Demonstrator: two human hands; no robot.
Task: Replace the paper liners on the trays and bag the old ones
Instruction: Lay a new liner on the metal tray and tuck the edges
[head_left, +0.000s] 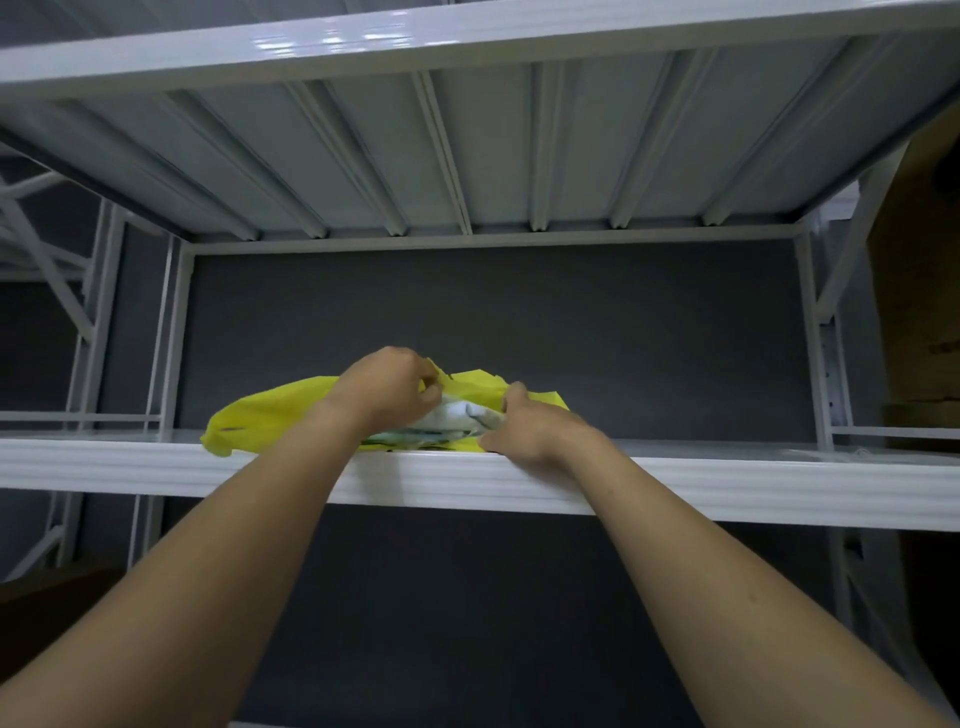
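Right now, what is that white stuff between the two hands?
Crumpled white paper, tucked in the mouth of the yellow bag on the shelf. It lies between the left hand and the right hand, as the head view shows.

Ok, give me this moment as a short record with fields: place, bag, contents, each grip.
place: white metal shelf, seen from below its level
bag: yellow bag lying on the shelf at its front edge
contents: crumpled white paper showing in the bag's mouth
left grip: hand pinches the upper edge of the bag's mouth
right grip: hand holds the right side of the mouth, beside the paper
trays: none in view
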